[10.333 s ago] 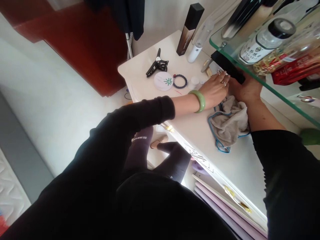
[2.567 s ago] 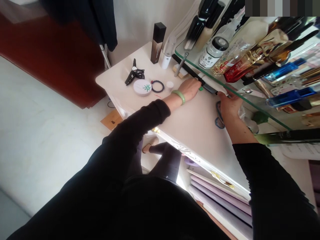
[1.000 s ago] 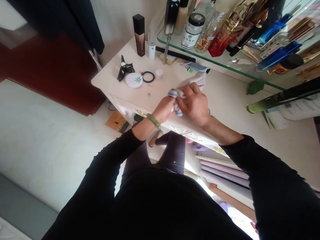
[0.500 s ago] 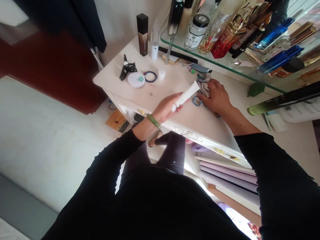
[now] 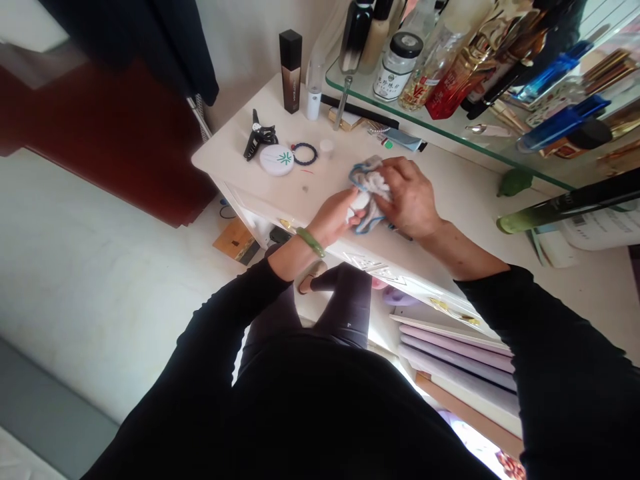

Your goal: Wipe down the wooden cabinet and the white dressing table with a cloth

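My left hand (image 5: 333,217), with a green jade bangle (image 5: 311,241) on its wrist, grips a white tube (image 5: 359,200) near the front edge of the white dresser top (image 5: 450,193). Most of the tube is hidden. A grey cloth with blue edging (image 5: 370,193) is bunched around it. My right hand (image 5: 410,197) presses on that cloth from the far side, fingers closed over it. Both hands nearly touch, with the cloth between them.
A black hair claw (image 5: 259,135), round compact (image 5: 276,160), and dark beaded bracelet (image 5: 304,154) lie on the left of the top. A black-and-bronze bottle (image 5: 291,71) stands at the back. Above, a glass shelf (image 5: 450,127) holds several bottles.
The cloth has gone from beside my right hand to around the white tube. My hands have come together over it, and the tube, held out bare before, is now mostly covered.
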Motion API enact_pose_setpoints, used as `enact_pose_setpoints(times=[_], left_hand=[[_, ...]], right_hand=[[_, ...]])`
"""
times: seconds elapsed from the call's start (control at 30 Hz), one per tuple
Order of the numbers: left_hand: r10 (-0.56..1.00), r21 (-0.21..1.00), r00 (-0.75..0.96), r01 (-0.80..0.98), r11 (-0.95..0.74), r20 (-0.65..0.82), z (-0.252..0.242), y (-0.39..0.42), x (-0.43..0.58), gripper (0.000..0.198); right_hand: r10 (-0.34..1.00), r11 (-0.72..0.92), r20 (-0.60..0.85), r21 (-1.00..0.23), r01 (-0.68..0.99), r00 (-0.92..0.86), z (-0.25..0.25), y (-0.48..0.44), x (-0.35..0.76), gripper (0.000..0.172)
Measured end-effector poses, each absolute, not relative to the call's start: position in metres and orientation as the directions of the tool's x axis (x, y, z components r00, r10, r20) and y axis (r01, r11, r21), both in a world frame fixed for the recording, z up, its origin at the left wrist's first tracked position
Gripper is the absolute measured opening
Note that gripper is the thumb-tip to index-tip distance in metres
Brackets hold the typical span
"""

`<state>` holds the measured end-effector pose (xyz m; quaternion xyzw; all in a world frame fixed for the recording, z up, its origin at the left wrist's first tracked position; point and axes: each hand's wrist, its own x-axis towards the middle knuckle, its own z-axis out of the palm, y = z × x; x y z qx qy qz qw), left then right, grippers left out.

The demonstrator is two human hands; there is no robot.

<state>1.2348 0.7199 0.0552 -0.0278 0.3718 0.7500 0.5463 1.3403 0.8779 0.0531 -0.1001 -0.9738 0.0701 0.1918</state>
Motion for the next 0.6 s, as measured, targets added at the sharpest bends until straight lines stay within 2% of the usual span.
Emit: enact_pose_setpoints(times=[0.1, 0.27, 0.4, 0.53, 0.6], left_hand=[[0.843, 0.631, -0.417, -0.766, -0.124, -0.34, 0.052, 0.718, 1.233, 0.028], [0.845, 0.674, -0.441, -0.726, -0.138, -0.302, 0.049, 0.717, 1.232, 0.033], [0.876, 0.662, -0.398, -0.738, -0.129, -0.272, 0.053, 0.712, 1.232, 0.025], [0.868, 0.679, -0.395, -0.728, -0.096, -0.301, 0.055, 0.71, 1.232, 0.022], [0.87, 0.684, -0.396, -0.723, -0.099, -0.294, 0.056, 0.71, 1.233, 0.023]], right_hand=[[0.352, 0.934, 0.35, -0.191, 0.302, -0.868, 0.057, 0.889, 1.34, 0.046], [0.26, 0.956, 0.325, -0.218, 0.195, -0.909, 0.067, 0.875, 1.351, 0.047], [0.445, 0.892, 0.301, -0.23, 0.388, -0.843, 0.075, 0.887, 1.352, 0.047], [0.354, 0.931, 0.261, -0.194, 0.31, -0.898, 0.08, 0.895, 1.355, 0.049], [0.374, 0.924, 0.238, -0.184, 0.337, -0.896, 0.081, 0.893, 1.358, 0.048]])
